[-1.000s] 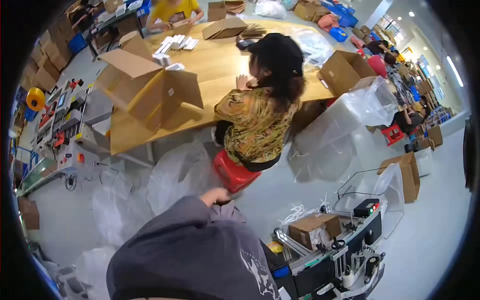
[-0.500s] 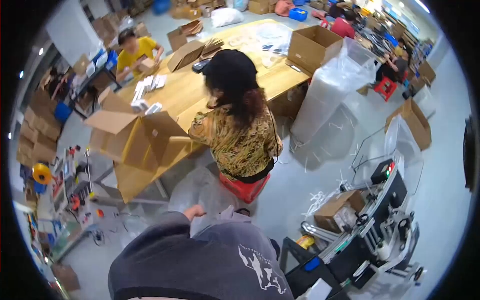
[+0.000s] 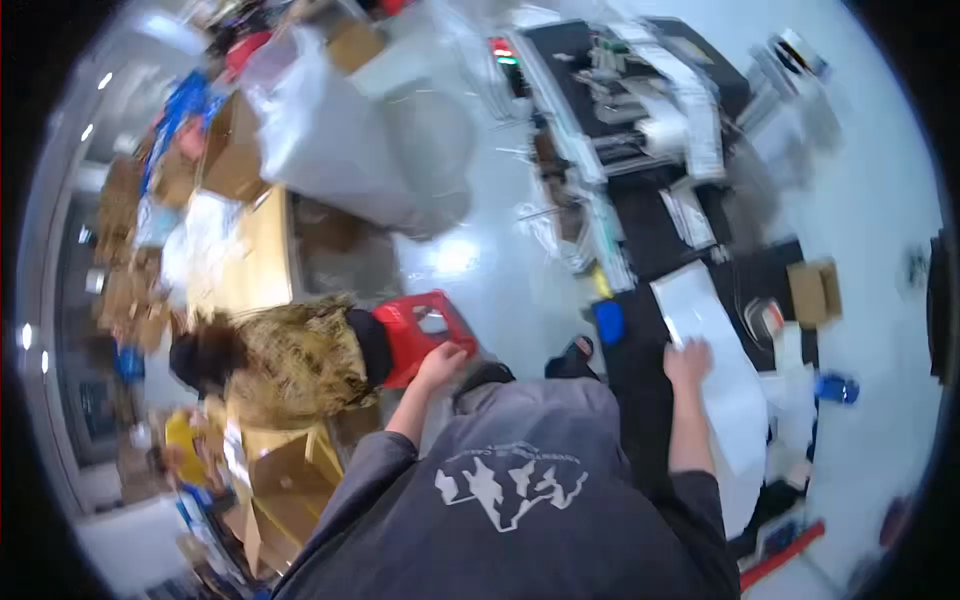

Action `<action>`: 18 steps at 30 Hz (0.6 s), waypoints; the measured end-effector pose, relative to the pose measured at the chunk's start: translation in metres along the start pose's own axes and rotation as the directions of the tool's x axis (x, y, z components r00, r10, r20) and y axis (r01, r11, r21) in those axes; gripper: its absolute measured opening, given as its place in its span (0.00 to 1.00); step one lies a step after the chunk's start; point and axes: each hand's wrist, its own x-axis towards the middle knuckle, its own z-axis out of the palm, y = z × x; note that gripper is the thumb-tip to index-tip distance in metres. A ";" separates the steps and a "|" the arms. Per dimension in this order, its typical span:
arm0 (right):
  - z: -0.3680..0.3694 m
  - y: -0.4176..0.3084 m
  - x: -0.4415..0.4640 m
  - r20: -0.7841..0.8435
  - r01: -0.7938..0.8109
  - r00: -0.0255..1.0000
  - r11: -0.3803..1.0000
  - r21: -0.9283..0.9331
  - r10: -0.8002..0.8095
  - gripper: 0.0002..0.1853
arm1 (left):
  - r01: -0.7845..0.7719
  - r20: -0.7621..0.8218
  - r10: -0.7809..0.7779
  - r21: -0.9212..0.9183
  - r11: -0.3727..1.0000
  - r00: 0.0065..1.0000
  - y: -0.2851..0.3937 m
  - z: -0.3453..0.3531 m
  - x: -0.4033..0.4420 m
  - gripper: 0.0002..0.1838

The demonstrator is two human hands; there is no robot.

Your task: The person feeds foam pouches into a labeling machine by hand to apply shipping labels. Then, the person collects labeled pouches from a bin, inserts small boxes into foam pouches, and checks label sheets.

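My left hand (image 3: 442,366) hangs in front of me with its fingers curled together, holding nothing that I can see. Beyond it is the red stool (image 3: 430,325), where a person in a patterned top (image 3: 300,360) sits; whether my hand touches the stool is unclear. On the other side, my right hand (image 3: 690,362) is over the left edge of a long white sheet (image 3: 735,420). Motion blur smears its fingers, so its grip and any contact with the sheet cannot be made out. The sheet lies on a black surface (image 3: 640,400).
Black-topped equipment (image 3: 610,90) stands ahead on the right, near a small cardboard box (image 3: 815,292). To the left are a wooden table (image 3: 265,250), a large plastic bag (image 3: 330,130) and an open carton (image 3: 295,480). Pale floor (image 3: 480,200) runs between them.
My view has swung right, so the table and seated person now lie to my left and the black-topped equipment is closer. My right hand has come into view beside the white sheet.
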 end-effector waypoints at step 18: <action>0.018 -0.005 0.036 -0.024 -0.080 0.996 0.965 0.251 0.089 0.26 | -0.904 0.751 0.540 0.180 0.387 0.380 0.315 0.198 0.142 0.17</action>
